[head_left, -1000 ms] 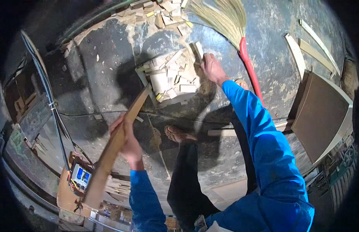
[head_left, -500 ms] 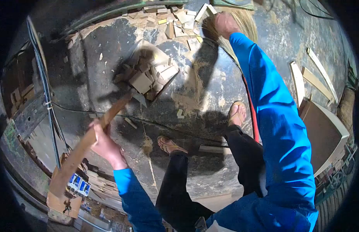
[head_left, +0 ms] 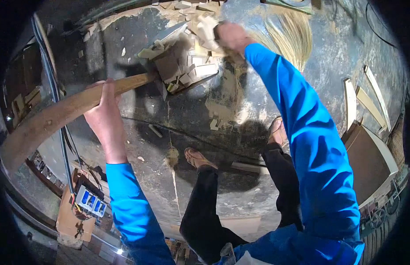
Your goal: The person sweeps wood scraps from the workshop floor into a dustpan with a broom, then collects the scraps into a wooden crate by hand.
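Note:
My left hand [head_left: 107, 115] is closed around the thick wooden handle [head_left: 50, 117] of a dustpan [head_left: 160, 84] on the floor. Wood offcuts [head_left: 185, 70] are heaped in the pan. At the pan's far right edge, my right hand [head_left: 235, 38] has its fingers closed on pale wood scraps [head_left: 207, 32], whose exact number I cannot make out. To the right of that hand lies a broom [head_left: 291, 39], its straw bristles fanned over the floor. My right arm covers most of the broom's handle.
More scraps [head_left: 184, 5] lie along the far edge. Wooden strips [head_left: 367, 104] and a brown box-like piece [head_left: 368, 161] are at the right. Cables [head_left: 48, 62] hang at the left, above a blue-and-white switch block [head_left: 91, 201]. A loose strip [head_left: 249, 168] lies between my feet.
My right hand has let go of the broom, which now lies on the floor, and has moved left to the scraps. My left hand has pushed the dustpan forward and right, raising its handle.

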`<action>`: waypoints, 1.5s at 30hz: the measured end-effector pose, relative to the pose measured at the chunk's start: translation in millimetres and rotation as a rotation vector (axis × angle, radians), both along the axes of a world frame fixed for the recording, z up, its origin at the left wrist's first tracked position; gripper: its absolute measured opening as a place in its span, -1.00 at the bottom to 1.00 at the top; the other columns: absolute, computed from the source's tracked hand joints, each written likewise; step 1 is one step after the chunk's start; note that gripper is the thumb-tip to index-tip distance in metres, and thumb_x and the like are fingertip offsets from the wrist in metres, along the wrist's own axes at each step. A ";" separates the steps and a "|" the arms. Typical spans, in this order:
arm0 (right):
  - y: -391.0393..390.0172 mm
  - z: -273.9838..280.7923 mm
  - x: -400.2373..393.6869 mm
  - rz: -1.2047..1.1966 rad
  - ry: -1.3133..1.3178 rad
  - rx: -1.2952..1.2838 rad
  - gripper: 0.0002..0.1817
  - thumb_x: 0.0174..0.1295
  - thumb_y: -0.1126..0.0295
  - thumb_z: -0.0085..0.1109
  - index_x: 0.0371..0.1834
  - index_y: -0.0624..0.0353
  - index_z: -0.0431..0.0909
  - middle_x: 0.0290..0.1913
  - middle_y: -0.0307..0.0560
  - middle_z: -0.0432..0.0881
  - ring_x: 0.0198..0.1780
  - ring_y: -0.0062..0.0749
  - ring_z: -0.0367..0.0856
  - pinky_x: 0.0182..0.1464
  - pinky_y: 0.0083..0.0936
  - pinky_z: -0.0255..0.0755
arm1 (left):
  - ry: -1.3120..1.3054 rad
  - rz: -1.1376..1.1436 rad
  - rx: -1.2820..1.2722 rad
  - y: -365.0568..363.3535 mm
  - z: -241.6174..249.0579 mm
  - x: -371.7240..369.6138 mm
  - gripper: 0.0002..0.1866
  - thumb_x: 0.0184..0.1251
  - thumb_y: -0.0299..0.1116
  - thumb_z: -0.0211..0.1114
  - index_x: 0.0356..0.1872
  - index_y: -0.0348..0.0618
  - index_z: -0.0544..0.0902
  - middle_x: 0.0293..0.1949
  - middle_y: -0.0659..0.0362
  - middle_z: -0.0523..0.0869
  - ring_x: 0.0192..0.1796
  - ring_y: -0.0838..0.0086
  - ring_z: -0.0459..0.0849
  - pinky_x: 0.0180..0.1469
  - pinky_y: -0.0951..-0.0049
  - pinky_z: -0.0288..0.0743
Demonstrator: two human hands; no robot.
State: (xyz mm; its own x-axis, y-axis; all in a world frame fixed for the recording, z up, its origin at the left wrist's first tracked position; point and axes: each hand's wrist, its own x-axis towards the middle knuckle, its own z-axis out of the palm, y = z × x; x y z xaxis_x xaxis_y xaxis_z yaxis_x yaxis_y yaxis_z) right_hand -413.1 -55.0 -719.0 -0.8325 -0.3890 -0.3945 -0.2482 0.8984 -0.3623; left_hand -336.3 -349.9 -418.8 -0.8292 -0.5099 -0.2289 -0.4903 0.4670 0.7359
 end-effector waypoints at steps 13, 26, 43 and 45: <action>14.3 75.4 136.0 -0.552 -0.007 -0.131 -0.72 0.32 0.55 0.09 0.09 0.33 0.52 0.01 0.30 0.57 -0.05 0.20 0.66 0.03 -0.04 0.63 | 0.023 -0.212 0.161 -32.1 4.5 30.9 -0.86 0.50 -0.43 0.35 -0.02 -0.16 0.62 0.04 0.17 0.68 0.11 0.50 0.63 0.16 0.40 0.58; 12.4 -18.0 159.4 -0.775 0.029 -0.041 -0.68 0.29 0.46 0.08 0.07 0.40 0.46 0.07 0.42 0.57 -0.01 0.36 0.69 0.03 0.03 0.65 | -0.138 -0.408 -0.061 24.2 9.7 39.9 -0.89 0.52 -0.48 0.32 -0.05 -0.22 0.62 0.03 0.11 0.71 0.10 0.46 0.68 0.21 0.44 0.53; 37.0 27.2 187.4 -0.756 0.034 -0.100 -0.70 0.39 0.41 0.11 0.07 0.41 0.47 -0.04 0.36 0.61 -0.10 0.26 0.74 -0.01 -0.05 0.68 | -0.117 -0.316 -0.046 30.6 8.6 50.6 -0.79 0.54 -0.35 0.35 0.03 -0.19 0.59 0.07 0.12 0.70 0.13 0.47 0.66 0.25 0.46 0.48; 46.0 6.0 183.8 -0.783 0.012 0.017 -0.72 0.40 0.43 0.07 0.06 0.40 0.49 -0.03 0.37 0.61 -0.07 0.27 0.74 -0.01 -0.04 0.68 | -0.125 -0.308 -0.034 32.0 6.7 51.0 -0.80 0.54 -0.35 0.35 0.03 -0.19 0.59 0.07 0.13 0.70 0.13 0.47 0.66 0.24 0.46 0.48</action>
State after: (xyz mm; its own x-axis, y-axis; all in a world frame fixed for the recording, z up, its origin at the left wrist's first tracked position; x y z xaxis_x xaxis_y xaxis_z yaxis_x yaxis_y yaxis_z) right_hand -229.3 -9.0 -713.0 -0.8660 0.3194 -0.3847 0.4567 0.8186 -0.3484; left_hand -285.4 -317.9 -412.2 -0.9121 -0.2491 -0.3257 -0.4080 0.6306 0.6602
